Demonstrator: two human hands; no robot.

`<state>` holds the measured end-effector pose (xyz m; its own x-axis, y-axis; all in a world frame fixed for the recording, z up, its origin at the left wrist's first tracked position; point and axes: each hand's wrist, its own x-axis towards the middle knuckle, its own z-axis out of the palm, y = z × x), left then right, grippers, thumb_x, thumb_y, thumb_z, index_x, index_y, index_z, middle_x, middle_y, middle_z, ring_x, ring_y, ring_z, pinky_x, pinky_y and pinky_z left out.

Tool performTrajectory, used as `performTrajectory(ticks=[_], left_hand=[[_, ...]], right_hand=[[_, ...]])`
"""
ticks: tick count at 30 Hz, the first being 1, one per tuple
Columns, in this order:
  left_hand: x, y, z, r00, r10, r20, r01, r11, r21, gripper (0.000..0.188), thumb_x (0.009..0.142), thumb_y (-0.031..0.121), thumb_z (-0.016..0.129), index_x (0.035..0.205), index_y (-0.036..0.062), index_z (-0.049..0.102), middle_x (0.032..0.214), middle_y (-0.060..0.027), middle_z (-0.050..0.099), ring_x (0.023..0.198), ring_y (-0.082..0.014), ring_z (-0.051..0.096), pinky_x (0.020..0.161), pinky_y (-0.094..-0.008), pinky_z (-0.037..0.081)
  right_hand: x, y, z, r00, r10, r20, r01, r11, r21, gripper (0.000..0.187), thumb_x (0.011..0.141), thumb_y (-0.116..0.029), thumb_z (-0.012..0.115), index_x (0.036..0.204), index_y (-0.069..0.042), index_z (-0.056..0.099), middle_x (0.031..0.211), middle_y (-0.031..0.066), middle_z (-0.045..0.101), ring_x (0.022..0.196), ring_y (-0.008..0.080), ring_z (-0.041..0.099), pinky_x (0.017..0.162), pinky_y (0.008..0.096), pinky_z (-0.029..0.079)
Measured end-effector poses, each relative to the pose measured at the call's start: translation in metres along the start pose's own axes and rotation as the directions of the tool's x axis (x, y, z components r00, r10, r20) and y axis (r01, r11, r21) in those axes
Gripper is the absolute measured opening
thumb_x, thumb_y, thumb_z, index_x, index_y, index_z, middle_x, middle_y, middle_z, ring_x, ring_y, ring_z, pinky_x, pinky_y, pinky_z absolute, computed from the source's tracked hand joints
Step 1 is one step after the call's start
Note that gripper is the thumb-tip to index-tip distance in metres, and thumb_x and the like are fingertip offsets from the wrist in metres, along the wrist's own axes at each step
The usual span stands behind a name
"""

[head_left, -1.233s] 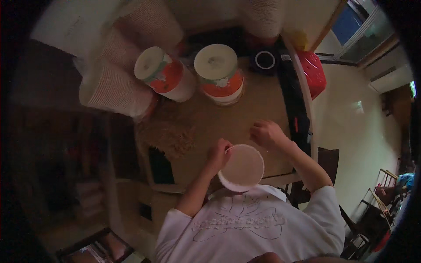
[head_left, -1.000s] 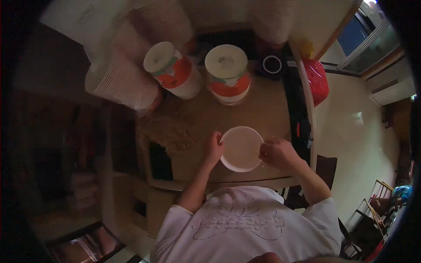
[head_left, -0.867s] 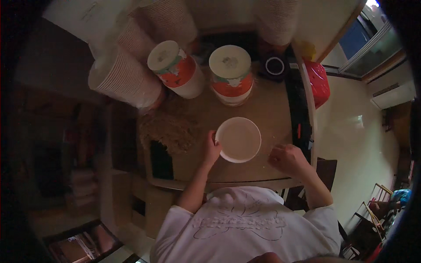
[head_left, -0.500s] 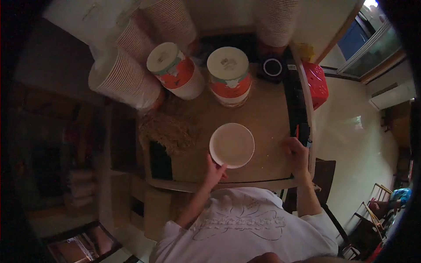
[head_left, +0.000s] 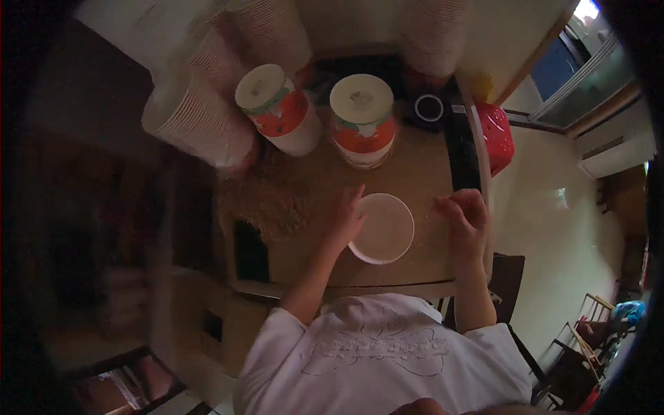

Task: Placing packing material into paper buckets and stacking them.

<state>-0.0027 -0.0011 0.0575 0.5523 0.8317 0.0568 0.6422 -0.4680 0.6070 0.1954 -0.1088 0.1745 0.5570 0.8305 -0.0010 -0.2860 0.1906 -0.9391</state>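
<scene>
A white round paper bowl stands on the brown tabletop in front of me, open side up. My left hand is at its left rim, index finger stretched toward the far side and thumb by the rim. To the right of the bowl and apart from it, my right hand is raised with its fingers curled into a pinch. Whatever sits between those fingertips, if anything, is too small to make out. Left of my left hand lies a heap of tan shredded, straw-like material.
Two upturned stacks of paper buckets with red and green print, one left and one central, stand beyond the bowl. Tall nested stacks lean at the back left. A dark device with a pale ring and a red stool are at the right.
The bowl has shifted slightly right. My left hand has moved up along its left side from the near edge. My right hand has risen from the table's right edge, fingers now pinched.
</scene>
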Motion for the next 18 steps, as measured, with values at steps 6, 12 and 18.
performTrajectory(ticks=[6, 12, 18], left_hand=[[-0.005, 0.007, 0.016, 0.978, -0.138, 0.153, 0.121, 0.985, 0.120, 0.028, 0.076, 0.013, 0.051, 0.105, 0.0123, 0.049, 0.096, -0.0131, 0.053, 0.086, -0.0353, 0.052, 0.071, -0.0444, 0.044], [-0.029, 0.004, 0.029, 0.989, -0.141, 0.048, 0.136, 0.986, 0.093, 0.027, 0.077, 0.007, 0.043, 0.102, 0.0098, 0.050, 0.093, -0.0146, 0.053, 0.080, -0.0345, 0.055, 0.065, -0.0443, 0.046], [-0.038, -0.009, 0.039, 0.979, -0.197, 0.044, 0.189, 0.972, 0.137, 0.033, 0.074, 0.007, 0.047, 0.106, 0.0141, 0.049, 0.093, -0.0126, 0.053, 0.079, -0.0330, 0.055, 0.064, -0.0433, 0.046]], right_hand=[[0.001, -0.029, -0.014, 0.995, -0.097, 0.016, 0.093, 0.983, 0.156, 0.016, 0.079, -0.002, 0.053, 0.093, -0.002, 0.047, 0.083, 0.0121, 0.059, 0.076, 0.0195, 0.058, 0.068, 0.0299, 0.048], [-0.006, -0.059, -0.015, 0.997, -0.079, -0.001, 0.079, 0.994, 0.072, 0.018, 0.078, -0.003, 0.054, 0.095, 0.000, 0.048, 0.082, 0.0126, 0.060, 0.073, 0.0189, 0.058, 0.064, 0.0271, 0.047], [-0.012, -0.061, -0.025, 0.985, -0.061, 0.159, 0.042, 0.992, 0.116, 0.012, 0.079, -0.005, 0.054, 0.089, 0.001, 0.053, 0.077, 0.0107, 0.060, 0.065, 0.0162, 0.057, 0.061, 0.0257, 0.046]])
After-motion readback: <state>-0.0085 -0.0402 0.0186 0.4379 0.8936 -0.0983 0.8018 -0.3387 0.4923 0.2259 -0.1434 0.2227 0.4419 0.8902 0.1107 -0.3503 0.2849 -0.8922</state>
